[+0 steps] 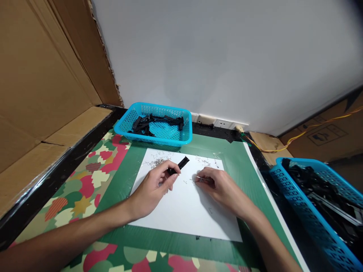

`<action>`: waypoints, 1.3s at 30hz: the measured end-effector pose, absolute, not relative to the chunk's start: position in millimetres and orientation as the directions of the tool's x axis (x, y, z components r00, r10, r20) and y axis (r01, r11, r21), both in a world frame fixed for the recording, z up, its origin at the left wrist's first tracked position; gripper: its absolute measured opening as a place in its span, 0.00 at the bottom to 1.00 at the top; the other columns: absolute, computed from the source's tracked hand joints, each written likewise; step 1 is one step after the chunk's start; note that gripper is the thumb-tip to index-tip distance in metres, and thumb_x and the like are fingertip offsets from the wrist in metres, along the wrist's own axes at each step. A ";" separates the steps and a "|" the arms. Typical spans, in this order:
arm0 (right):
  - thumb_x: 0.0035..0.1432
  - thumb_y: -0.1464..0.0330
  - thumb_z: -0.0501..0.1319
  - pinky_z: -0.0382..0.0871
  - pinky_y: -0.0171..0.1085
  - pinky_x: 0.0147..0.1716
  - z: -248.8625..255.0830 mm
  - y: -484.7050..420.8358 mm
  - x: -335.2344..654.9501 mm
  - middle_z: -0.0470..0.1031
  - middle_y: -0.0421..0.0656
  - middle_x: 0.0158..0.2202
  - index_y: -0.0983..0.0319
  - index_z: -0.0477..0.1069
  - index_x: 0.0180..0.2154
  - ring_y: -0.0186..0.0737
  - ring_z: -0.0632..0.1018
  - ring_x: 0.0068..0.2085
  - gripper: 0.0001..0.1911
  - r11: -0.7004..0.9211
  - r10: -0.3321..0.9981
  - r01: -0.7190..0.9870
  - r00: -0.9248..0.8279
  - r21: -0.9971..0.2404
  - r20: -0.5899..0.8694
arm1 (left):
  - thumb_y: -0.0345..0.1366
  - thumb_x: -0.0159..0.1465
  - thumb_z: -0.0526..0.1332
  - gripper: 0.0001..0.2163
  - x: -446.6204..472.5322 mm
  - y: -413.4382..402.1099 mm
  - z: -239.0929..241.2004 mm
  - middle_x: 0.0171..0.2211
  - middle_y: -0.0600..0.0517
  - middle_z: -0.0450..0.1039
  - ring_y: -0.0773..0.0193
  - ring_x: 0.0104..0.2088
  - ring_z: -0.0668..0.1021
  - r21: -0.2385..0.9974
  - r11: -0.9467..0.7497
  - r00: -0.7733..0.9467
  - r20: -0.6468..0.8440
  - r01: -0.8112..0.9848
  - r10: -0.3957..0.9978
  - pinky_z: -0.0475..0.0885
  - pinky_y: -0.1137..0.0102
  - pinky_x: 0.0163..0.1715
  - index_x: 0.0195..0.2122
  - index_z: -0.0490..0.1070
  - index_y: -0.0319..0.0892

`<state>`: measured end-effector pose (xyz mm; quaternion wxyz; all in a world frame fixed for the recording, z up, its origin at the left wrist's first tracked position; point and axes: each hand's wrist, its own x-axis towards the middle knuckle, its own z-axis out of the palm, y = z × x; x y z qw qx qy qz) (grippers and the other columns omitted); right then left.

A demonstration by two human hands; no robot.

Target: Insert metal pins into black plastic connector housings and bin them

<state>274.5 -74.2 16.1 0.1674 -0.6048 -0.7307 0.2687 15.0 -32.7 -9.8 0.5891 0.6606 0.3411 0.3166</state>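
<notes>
My left hand (157, 183) is closed around a narrow black plastic piece (183, 163), whose far end sticks out past the fingertips, up and to the right. Low over the white sheet (181, 211), my right hand (217, 183) pinches thin metal tweezers (202, 178); most of their length is hidden by the fingers. Their tip is close to a few small bent wire pieces (185, 181) lying on the paper. Behind my left hand is a heap of small wire pieces (159, 161). A looser scatter of wire pieces (204, 161) lies beyond my right hand.
At the back stands a blue plastic basket (153, 140) with black plastic parts (143, 124). Another blue basket (306, 211), full of dark parts, is on the right. A yellow cable (289, 143) runs from the wall sockets (222, 123). Cardboard (42, 56) walls the left side.
</notes>
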 end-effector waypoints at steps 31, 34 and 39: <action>0.70 0.62 0.63 0.69 0.40 0.35 10.0 -72.2 278.5 0.85 0.47 0.40 0.58 0.83 0.45 0.47 0.82 0.38 0.11 0.017 0.999 0.831 -0.043 -0.556 -0.033 | 0.44 0.79 0.58 0.13 14.5 -32.0 -5.8 0.45 0.50 0.70 0.67 0.33 0.74 0.990 -0.118 0.590 0.049 0.079 0.806 0.71 0.70 0.33 0.51 0.80 0.45; 0.68 0.65 0.64 0.69 0.40 0.36 6.3 -70.7 275.4 0.86 0.45 0.40 0.57 0.84 0.45 0.47 0.82 0.38 0.09 -0.001 0.999 0.833 -0.025 -0.553 -0.040 | 0.44 0.79 0.58 0.13 14.1 -31.9 -6.9 0.45 0.50 0.70 0.67 0.33 0.74 0.990 -0.123 0.593 0.054 0.076 0.803 0.70 0.70 0.32 0.51 0.81 0.45; 0.70 0.70 0.61 0.68 0.40 0.40 2.6 -69.0 271.1 0.85 0.44 0.44 0.56 0.83 0.44 0.46 0.82 0.41 0.11 0.063 0.996 0.827 -0.089 -0.558 -0.019 | 0.44 0.79 0.58 0.13 14.3 -31.9 -8.1 0.45 0.49 0.71 0.67 0.33 0.74 0.990 -0.120 0.593 0.055 0.072 0.804 0.71 0.70 0.33 0.51 0.81 0.45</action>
